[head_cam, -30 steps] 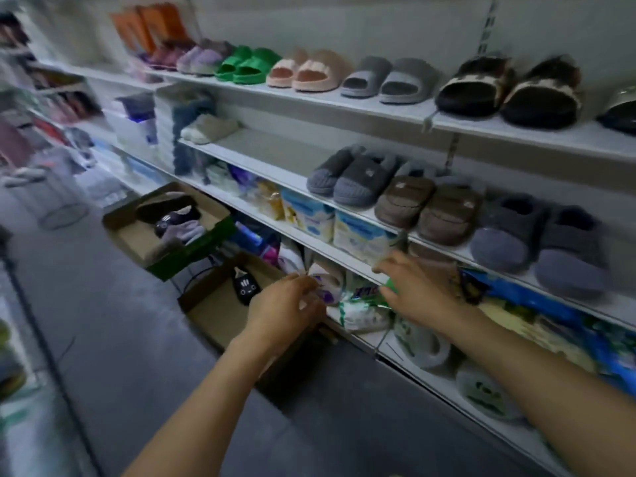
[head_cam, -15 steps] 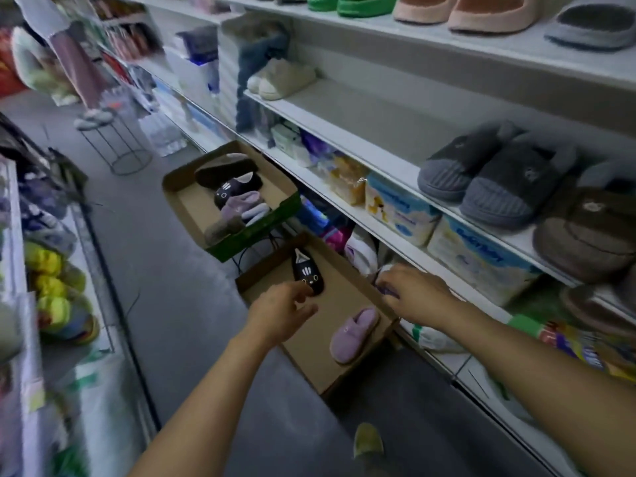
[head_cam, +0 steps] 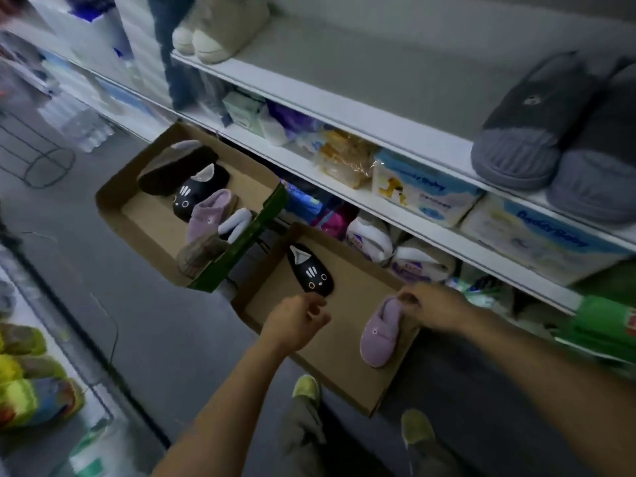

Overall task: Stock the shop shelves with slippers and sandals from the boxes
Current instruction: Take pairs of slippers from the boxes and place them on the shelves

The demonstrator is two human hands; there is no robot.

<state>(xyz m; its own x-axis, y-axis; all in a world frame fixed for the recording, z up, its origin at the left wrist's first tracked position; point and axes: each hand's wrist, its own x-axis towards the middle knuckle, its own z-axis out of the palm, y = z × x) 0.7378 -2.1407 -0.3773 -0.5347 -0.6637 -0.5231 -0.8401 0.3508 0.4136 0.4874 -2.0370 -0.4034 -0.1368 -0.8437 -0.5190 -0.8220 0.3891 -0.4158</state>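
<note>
A flat cardboard box (head_cam: 347,370) on the floor holds a black cat-face slipper (head_cam: 311,270) and a lilac slipper (head_cam: 380,333). My right hand (head_cam: 432,306) pinches the heel rim of the lilac slipper. Just below the black slipper's toe, my left hand (head_cam: 296,321) hovers with its fingers apart and nothing in them. A second box (head_cam: 127,208) with a green edge, further left, holds several more slippers. On the white shelf (head_cam: 344,108) above stand grey slippers (head_cam: 537,132) and cream slippers (head_cam: 220,25).
Lower shelves carry packs of baby wipes (head_cam: 423,191), bags and green packets (head_cam: 605,325). My feet in yellow-green shoes (head_cam: 306,390) stand by the near box. A wire stand (head_cam: 44,160) is at far left, and another rack with yellow goods (head_cam: 31,380) is at left.
The view has dropped from the shelves to the floor boxes. Both hands came down from the lower shelf into the near box; the right hand has taken the lilac slipper's heel.
</note>
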